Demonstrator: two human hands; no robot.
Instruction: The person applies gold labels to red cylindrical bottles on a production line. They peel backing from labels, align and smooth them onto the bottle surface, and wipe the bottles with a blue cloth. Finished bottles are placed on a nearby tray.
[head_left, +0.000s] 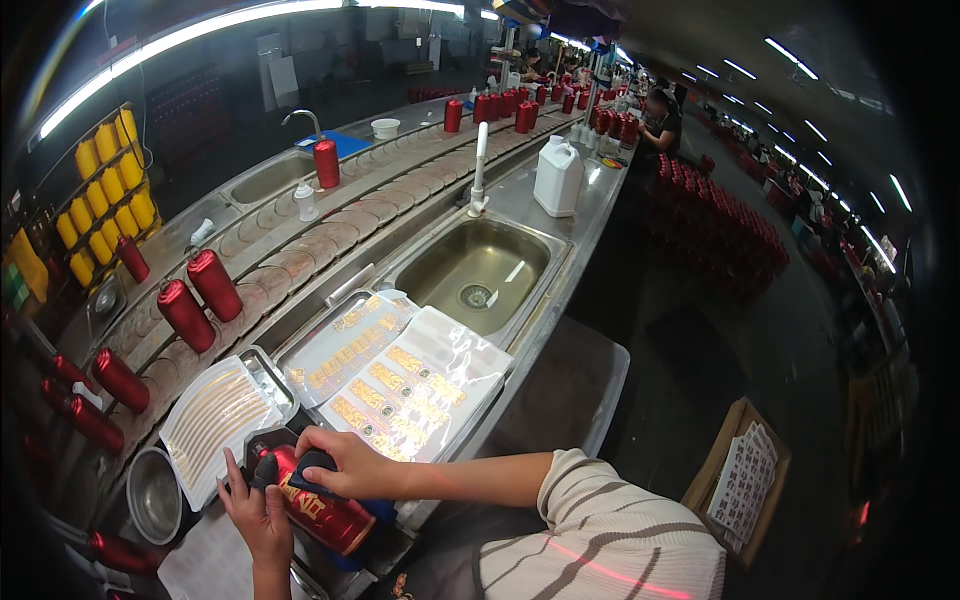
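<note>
A glossy red bottle [335, 515] with gold markings lies tilted on a dark holder at the bench's near edge. My right hand [350, 466] is closed around a small dark blue pad or scraper [318, 470], pressed against the bottle's upper side. Beside the bottle's left side is my left hand [258, 520], its fingers stretched and apart. A black piece [265, 470] shows by its fingertips; I cannot tell whether it is a finger cover or part of the holder. Sheets of gold decals [470, 355] lie just beyond, with a sheet of curved gold strips [222, 415] to the left.
A steel sink [540, 262] with a white tap [480, 170] lies ahead, a white jug [558, 178] past it. Red bottles [213, 285] stand on the conveyor [300, 258]. A metal bowl [155, 495] sits left; a carton of printed sheets [697, 490] is right. Another person [662, 125] works farther off.
</note>
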